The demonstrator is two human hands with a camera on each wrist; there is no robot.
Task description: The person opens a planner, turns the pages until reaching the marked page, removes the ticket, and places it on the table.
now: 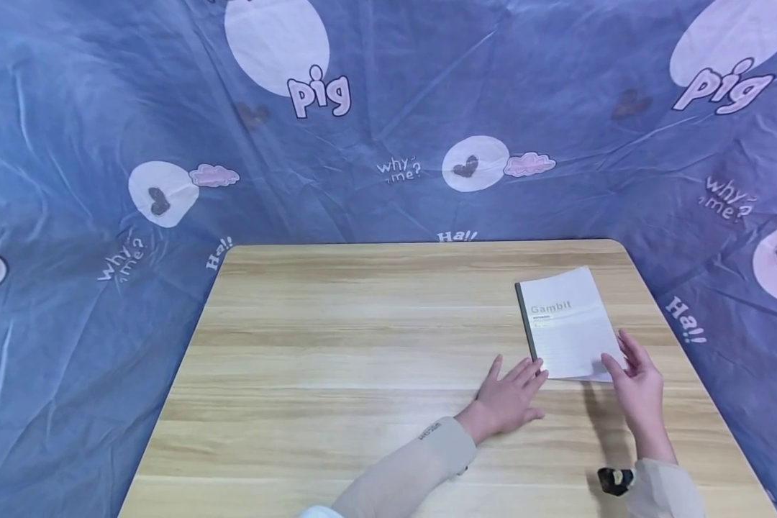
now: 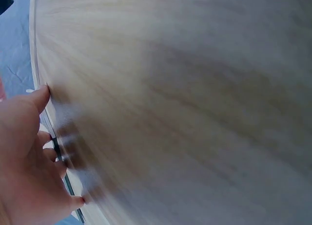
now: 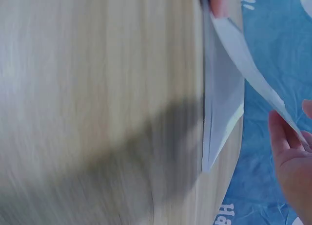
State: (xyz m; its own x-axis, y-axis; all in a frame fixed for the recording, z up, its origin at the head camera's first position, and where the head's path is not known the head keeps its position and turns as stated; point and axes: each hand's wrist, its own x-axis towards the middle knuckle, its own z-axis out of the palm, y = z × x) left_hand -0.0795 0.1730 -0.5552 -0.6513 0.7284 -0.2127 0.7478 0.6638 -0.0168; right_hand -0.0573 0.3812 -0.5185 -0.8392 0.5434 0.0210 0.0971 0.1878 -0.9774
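On the table's (image 1: 337, 316) R side, notebook (image 1: 570, 331) lies part-lifted: R hand's (image 1: 639, 388) grip pinches raised leaves (image 3: 246, 62), L hand (image 1: 508, 397) spread by spine (image 1: 525, 316); opening prob. begun, full turn not yet done.

The notebook (image 1: 565, 334) lies right of centre on the table (image 1: 337, 345), cloth (image 1: 350, 191) apparently close behind it.

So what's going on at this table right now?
A person is opening a notebook marked "Gambit" near the right side of the wooden table. Their right hand pinches the raised front cover at its lower right corner. The left hand touches the lower left corner, by the dark spine. The cover isn't fully turned over yet.
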